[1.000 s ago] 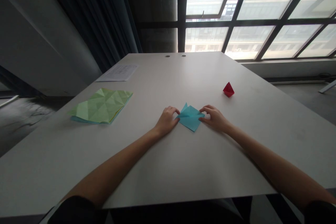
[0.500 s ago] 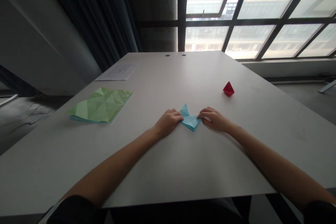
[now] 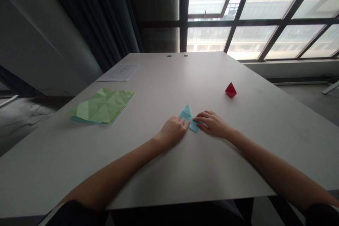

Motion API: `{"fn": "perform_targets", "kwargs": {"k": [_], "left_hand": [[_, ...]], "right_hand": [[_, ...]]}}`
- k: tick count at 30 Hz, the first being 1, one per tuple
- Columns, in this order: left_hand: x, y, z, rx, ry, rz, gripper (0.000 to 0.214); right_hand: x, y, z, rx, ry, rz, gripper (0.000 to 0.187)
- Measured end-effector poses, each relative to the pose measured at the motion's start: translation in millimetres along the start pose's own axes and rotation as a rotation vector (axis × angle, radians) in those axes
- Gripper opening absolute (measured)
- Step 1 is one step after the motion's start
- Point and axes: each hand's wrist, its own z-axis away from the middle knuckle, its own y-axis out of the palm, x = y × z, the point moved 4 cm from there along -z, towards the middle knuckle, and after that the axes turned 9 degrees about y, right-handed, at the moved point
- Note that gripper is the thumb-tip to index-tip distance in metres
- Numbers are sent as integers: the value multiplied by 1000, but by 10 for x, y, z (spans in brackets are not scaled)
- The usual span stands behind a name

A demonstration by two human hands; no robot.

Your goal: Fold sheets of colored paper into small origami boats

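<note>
A small light-blue folded paper [image 3: 187, 111] lies on the table in front of me, one pointed flap aiming away. My left hand [image 3: 176, 127] covers its left side, fingers closed over the paper and pressing it against the tabletop. From the right, my right hand [image 3: 210, 123] grips the other side, its index finger and thumb on the paper near the middle fold. A lower corner of the paper shows between the two hands. The fingers hide both side edges.
A red folded paper piece [image 3: 231, 90] stands at the right on the white table [image 3: 169, 169]. At the left lies a stack of creased sheets, green on top [image 3: 103, 106]. Behind it is a printed sheet [image 3: 119, 72]. Windows and a dark curtain [image 3: 97, 14] are beyond.
Both hands have moved inward over the blue paper from its side corners. The left fingers now cover more of it, and its side flaps look flattened.
</note>
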Motion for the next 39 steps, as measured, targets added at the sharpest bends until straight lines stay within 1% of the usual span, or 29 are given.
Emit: {"fn": "perform_targets", "kwargs": {"k": [2,5,8,11,13,15,17,21,25,28,30,33,35,36,39], "left_hand": [[-11,-22,3,21,-32,4,32],[24,-78,-1,36,-105,67,25],[142,-96,-6,-9,-217,199,31],[335,-32,12,-125,-417,298,34],[437,56,21,-154,-501,357,33],[508,139,23,-185,-549,462,31],[552,191,18,-230,-563,586,27],[581,225,4,-301,-541,773,21],[559,207,-2,-354,-465,820,12],[533,203,6,-327,-448,790,10],[512,192,12,-324,-436,773,12],[474,146,14,-398,-387,751,25],[437,117,4,-423,-323,697,36],[413,107,-5,-411,-276,655,38],[335,98,-34,-314,-106,498,31]], "right_hand": [[-17,-7,-1,7,25,23,27],[-62,-22,5,13,66,43,27],[-82,-18,15,13,74,39,27],[-78,7,18,20,71,35,29],[-75,24,17,26,71,39,32],[-74,36,15,35,71,46,33],[-72,44,14,41,72,54,33],[-54,58,10,16,96,62,32],[-4,85,3,-38,113,53,31],[52,106,3,-32,72,33,29],[80,105,6,-21,47,26,27],[88,91,8,-19,54,9,24],[72,87,4,-25,92,-24,21],[58,86,2,-33,123,-47,20],[17,83,-5,-65,199,-124,24]]}}
